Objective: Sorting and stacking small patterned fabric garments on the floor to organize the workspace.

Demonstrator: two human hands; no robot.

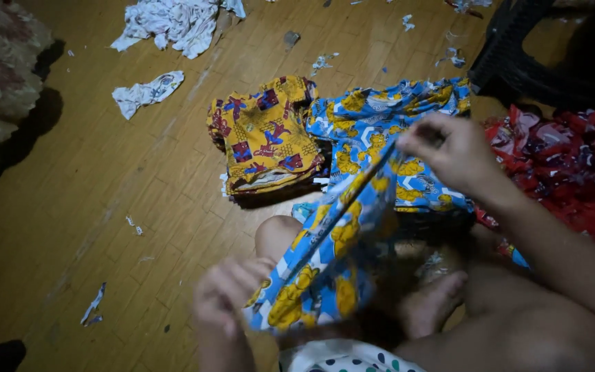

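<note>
Two hands stretch a blue-and-yellow printed cloth piece (332, 255) at frame centre: left hand (228, 289) and right hand (449, 151) pinch opposite edges; it looks light, limp.

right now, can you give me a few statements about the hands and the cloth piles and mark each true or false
1. Both hands hold one blue and yellow cloth stretched between them. True: the left hand grips its lower end and the right hand its upper end.
2. The yellow pile lies to the right of the blue pile. False: it lies to the left.
3. Red cloth lies at the right edge of the picture. True.
4. The floor is grey carpet. False: it is wood.
5. White scraps lie on the floor beyond the piles. True.
</note>
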